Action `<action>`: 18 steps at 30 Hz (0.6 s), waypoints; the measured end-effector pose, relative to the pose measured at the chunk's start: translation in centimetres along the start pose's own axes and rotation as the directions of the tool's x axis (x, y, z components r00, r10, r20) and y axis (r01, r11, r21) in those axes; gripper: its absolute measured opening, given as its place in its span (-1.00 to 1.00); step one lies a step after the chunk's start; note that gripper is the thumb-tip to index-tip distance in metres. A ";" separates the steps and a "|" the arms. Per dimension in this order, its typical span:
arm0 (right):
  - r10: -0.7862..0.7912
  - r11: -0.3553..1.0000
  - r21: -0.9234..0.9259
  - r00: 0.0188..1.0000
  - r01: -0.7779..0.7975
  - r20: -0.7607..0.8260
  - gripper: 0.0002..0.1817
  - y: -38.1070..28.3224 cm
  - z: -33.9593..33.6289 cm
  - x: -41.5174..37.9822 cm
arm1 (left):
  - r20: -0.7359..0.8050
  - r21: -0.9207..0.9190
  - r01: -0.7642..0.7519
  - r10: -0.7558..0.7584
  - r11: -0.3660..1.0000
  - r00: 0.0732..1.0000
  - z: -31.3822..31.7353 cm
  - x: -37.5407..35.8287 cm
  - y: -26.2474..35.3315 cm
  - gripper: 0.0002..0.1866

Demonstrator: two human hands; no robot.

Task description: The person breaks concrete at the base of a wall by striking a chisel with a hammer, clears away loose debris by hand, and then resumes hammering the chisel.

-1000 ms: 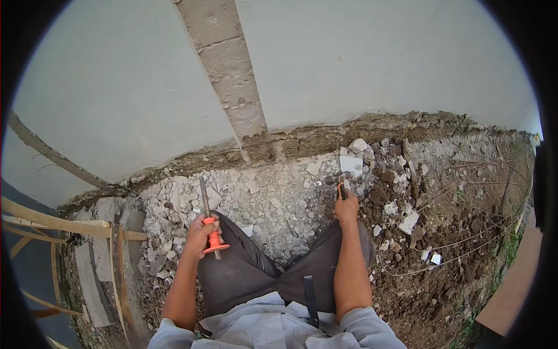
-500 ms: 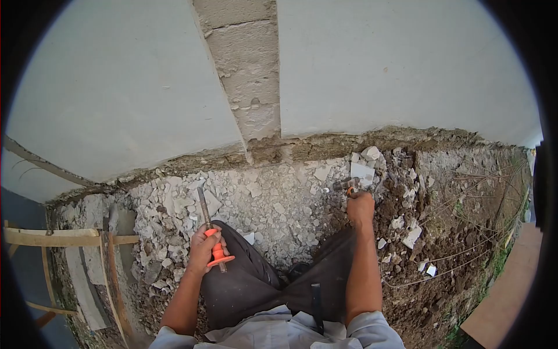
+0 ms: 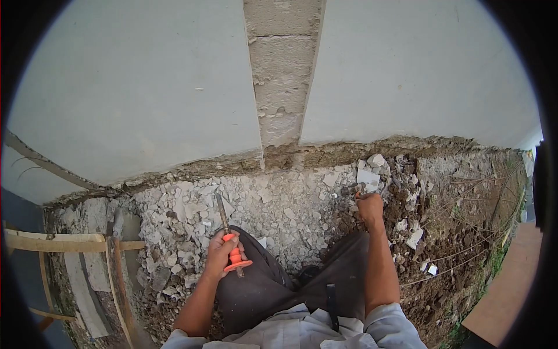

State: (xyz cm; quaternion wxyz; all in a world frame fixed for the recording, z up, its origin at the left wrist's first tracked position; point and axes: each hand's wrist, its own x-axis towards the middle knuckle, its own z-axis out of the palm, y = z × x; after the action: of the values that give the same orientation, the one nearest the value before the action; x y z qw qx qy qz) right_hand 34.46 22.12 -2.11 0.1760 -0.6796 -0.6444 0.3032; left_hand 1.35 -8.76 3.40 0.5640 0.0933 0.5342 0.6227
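Note:
My left hand (image 3: 218,255) is closed round the orange guarded grip of a cold chisel (image 3: 223,214), beside my left thigh. The chisel's metal shaft slants up over the pale rubble (image 3: 285,215), its tip off the wall. Over on the right, my right hand (image 3: 370,208) is wrapped round the handle of a hammer (image 3: 351,189). Its metal head is low over the rubble, near a flat white fragment (image 3: 368,178). Most of the hammer handle is hidden by my fingers. Ahead, a strip of bare masonry (image 3: 283,87) runs between two smooth plastered wall faces (image 3: 174,87).
My bent legs (image 3: 261,308) frame the rubble in front of me. At left stands a wooden frame (image 3: 58,241) beside concrete pieces. Dark soil with thin roots or wires (image 3: 459,221) lies to the right, and a brown board (image 3: 508,285) is at the far right edge.
The view has shifted, so the wall strip, my hands and legs appear further right. Both hands keep hold of the chisel and hammer, with little other visible change.

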 end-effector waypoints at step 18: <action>-0.019 0.978 -0.207 0.995 0.039 0.097 -0.67 -4.7 -2.4 -1.0 | 0.001 0.025 -0.042 0.042 0.999 0.999 0.1 -0.2 -0.4 -0.77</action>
State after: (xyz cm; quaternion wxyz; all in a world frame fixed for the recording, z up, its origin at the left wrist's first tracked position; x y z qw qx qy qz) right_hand 32.37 21.98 2.82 0.0776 -0.6698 -0.6900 0.2631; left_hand 1.71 -8.92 3.26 0.5499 0.1118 0.5397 0.6275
